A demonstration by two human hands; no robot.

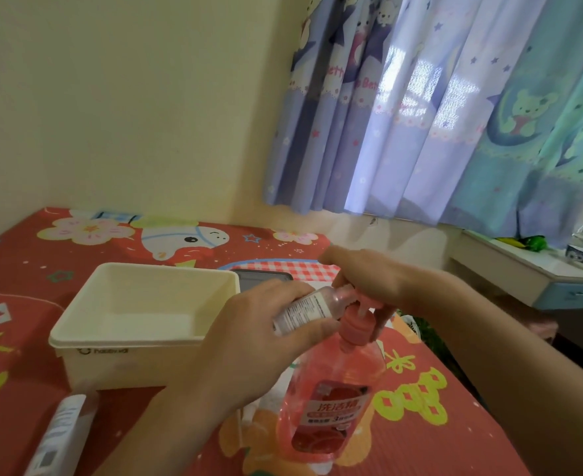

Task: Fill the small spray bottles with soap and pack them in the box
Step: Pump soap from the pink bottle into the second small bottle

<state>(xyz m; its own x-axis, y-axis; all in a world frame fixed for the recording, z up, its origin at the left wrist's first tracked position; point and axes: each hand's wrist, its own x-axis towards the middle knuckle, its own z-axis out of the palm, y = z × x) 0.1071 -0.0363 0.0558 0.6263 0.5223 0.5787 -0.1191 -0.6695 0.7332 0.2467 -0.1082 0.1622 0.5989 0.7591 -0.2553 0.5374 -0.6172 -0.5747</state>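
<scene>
A large mat [454,431] with red ground and cartoon pictures is covering the surface, and everything is standing on it. Toward the left, a cream plastic box [139,341] is sitting open, and I am seeing nothing inside it, so the packing is, in my judgement, not yet begun.

Just to the right of the box, the pink soap bottle [331,403] is standing upright. It is looking rather full, so I am judging it heavy and stable, with stiff walls; it is better to keep it on the mat and only work the pump. The right hand [369,280] is resting on the pump head [362,312] with the fingers curled over it, as if it is pressing down.

The left hand [266,324] is gripping the small spray bottle [312,309] around its body, tilted, with the open neck touching the pump spout. This bottle is clear, light and probably thin, and soap can make it slippery, so holding it at the middle of the labelled part, not too hard, seems right.

At the lower left, another white bottle [60,434] is lying on the mat, near the box, blurred.
</scene>
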